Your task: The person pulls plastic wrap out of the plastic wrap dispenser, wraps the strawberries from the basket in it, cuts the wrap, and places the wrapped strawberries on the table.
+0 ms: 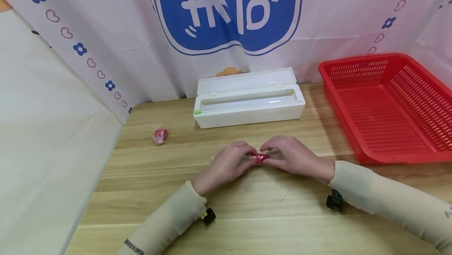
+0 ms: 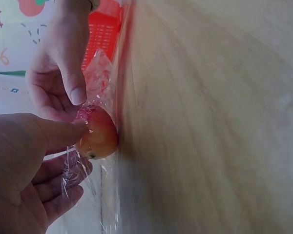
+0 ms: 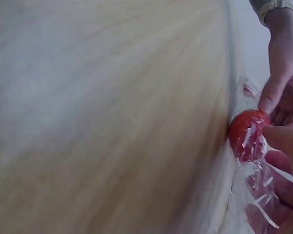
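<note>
A small red apple [image 1: 259, 158], partly covered in clear plastic film, lies on the wooden table between both hands. My left hand [image 1: 227, 163] grips it from the left, thumb on its near side, as the left wrist view shows. From the right, my right hand [image 1: 291, 155] holds the other side with thumb and fingers. Loose cling film [image 2: 100, 80] sticks out past the apple on the right-hand side, and more film [image 3: 249, 90] trails on the left. In the right wrist view the apple's skin [image 3: 241, 124] shows bare beside the crumpled wrap.
Behind the hands stands a white cling film dispenser [image 1: 250, 117], lid up, a roll inside. A second film-wrapped red fruit [image 1: 160, 135] sits at the table's left. On the right is a red plastic basket [image 1: 356, 133]. A printed curtain [image 1: 134, 51] hangs at the back.
</note>
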Demonstrator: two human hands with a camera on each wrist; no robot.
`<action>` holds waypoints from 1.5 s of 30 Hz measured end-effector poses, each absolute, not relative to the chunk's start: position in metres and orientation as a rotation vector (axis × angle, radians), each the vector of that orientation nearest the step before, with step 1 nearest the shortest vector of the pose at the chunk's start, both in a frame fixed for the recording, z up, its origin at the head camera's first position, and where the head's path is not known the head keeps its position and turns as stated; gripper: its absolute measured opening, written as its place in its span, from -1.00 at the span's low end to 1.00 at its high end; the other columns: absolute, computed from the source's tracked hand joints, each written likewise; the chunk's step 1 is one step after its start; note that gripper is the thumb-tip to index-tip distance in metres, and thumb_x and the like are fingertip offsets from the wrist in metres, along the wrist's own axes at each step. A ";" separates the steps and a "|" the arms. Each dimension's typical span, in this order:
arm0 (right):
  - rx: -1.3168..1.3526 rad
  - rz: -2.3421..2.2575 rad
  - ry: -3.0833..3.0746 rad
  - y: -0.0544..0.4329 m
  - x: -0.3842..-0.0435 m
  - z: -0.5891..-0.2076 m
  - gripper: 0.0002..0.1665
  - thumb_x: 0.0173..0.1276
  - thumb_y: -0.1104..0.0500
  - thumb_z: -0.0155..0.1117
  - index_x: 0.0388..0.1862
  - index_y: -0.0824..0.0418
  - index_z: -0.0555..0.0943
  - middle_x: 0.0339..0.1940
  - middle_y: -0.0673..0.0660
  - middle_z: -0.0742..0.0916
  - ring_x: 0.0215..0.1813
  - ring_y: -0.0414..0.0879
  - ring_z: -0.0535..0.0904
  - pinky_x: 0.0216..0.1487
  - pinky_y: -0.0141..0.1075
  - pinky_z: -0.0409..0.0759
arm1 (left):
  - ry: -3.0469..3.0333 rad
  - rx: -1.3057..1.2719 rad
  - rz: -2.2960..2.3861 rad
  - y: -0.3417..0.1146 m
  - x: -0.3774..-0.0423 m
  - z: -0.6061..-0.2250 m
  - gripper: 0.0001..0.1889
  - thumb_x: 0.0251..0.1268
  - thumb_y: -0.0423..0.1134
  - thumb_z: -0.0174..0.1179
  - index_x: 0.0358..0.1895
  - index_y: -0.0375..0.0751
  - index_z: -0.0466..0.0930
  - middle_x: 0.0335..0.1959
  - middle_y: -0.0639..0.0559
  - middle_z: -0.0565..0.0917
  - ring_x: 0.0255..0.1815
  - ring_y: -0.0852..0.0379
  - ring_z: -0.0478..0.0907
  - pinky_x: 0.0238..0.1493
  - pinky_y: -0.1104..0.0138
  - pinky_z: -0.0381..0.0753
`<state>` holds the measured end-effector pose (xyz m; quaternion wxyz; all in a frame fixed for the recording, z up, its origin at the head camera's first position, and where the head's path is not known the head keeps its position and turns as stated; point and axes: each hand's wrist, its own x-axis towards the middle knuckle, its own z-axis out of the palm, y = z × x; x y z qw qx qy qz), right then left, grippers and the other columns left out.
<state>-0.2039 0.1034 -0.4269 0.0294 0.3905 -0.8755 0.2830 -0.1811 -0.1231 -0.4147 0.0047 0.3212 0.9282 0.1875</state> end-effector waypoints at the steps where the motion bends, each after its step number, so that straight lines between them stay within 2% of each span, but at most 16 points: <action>1: 1.207 0.875 -2.693 0.103 -0.204 -0.427 -0.72 0.19 0.05 0.51 -0.10 0.00 0.72 -0.18 -0.14 0.79 -0.12 -0.27 0.70 -0.02 -0.24 0.71 | 2.907 0.998 0.591 -0.123 -0.181 -0.415 -0.76 0.31 -0.12 0.31 0.00 -0.04 0.67 -0.08 0.12 0.74 -0.03 0.23 0.65 0.10 0.33 0.66; 6: 1.168 0.918 -2.718 0.101 -0.205 -0.428 -0.80 0.23 0.09 0.48 -0.16 -0.04 0.69 -0.25 -0.17 0.79 -0.18 -0.33 0.69 -0.09 -0.29 0.71 | 2.953 0.993 0.605 -0.122 -0.182 -0.415 -0.73 0.33 -0.10 0.29 0.03 -0.07 0.64 -0.03 0.09 0.73 0.04 0.17 0.64 0.15 0.28 0.64; 10: 1.108 0.908 -2.751 0.101 -0.207 -0.427 -0.86 0.27 0.09 0.44 -0.19 -0.04 0.70 -0.27 -0.15 0.79 -0.18 -0.30 0.70 -0.08 -0.26 0.71 | 3.013 1.006 0.575 -0.123 -0.182 -0.414 -0.74 0.25 -0.13 0.36 -0.03 -0.08 0.65 -0.05 0.09 0.71 0.06 0.13 0.62 0.18 0.26 0.63; 16: 1.092 0.831 -2.709 0.100 -0.208 -0.425 -0.72 0.22 0.07 0.48 -0.09 0.08 0.73 -0.14 -0.04 0.80 -0.05 -0.14 0.72 0.05 -0.14 0.69 | 3.010 0.936 0.525 -0.123 -0.183 -0.414 -0.65 0.14 -0.19 0.44 0.00 -0.11 0.66 -0.02 0.05 0.71 0.08 0.10 0.62 0.22 0.23 0.61; 24: 1.156 0.808 -2.723 0.093 -0.208 -0.429 -0.58 0.13 0.07 0.55 -0.01 0.08 0.70 -0.12 -0.05 0.79 -0.06 -0.19 0.69 0.05 -0.20 0.68 | 2.962 0.810 0.538 -0.122 -0.189 -0.417 -0.59 0.22 -0.18 0.38 0.12 -0.16 0.61 0.08 -0.03 0.71 0.15 0.05 0.63 0.27 0.19 0.58; 31: 1.132 0.783 -2.746 0.088 -0.208 -0.432 -0.52 0.16 0.10 0.53 0.08 0.11 0.67 -0.06 0.00 0.79 -0.03 -0.17 0.70 0.05 -0.19 0.69 | 2.948 0.754 0.590 -0.124 -0.191 -0.420 -0.62 0.30 -0.16 0.31 0.13 -0.18 0.57 0.03 -0.06 0.72 0.05 0.04 0.67 0.16 0.19 0.65; 37: 1.082 0.791 -2.686 0.090 -0.209 -0.427 -0.53 0.11 0.17 0.56 0.04 0.16 0.69 -0.05 0.06 0.80 0.00 -0.07 0.73 0.08 -0.15 0.70 | 3.102 0.827 0.565 -0.130 -0.190 -0.412 -0.72 0.33 -0.17 0.28 0.05 -0.14 0.67 0.04 -0.01 0.65 0.09 0.06 0.58 0.19 0.22 0.60; 45: 1.025 0.935 -2.543 0.093 -0.207 -0.410 -0.47 0.08 0.25 0.56 0.10 0.17 0.68 0.00 0.13 0.79 -0.01 -0.02 0.75 0.05 -0.15 0.72 | 3.124 0.866 0.636 -0.131 -0.188 -0.393 -0.66 0.34 -0.20 0.27 0.14 -0.19 0.65 -0.21 0.05 0.68 -0.24 0.18 0.56 -0.18 0.36 0.62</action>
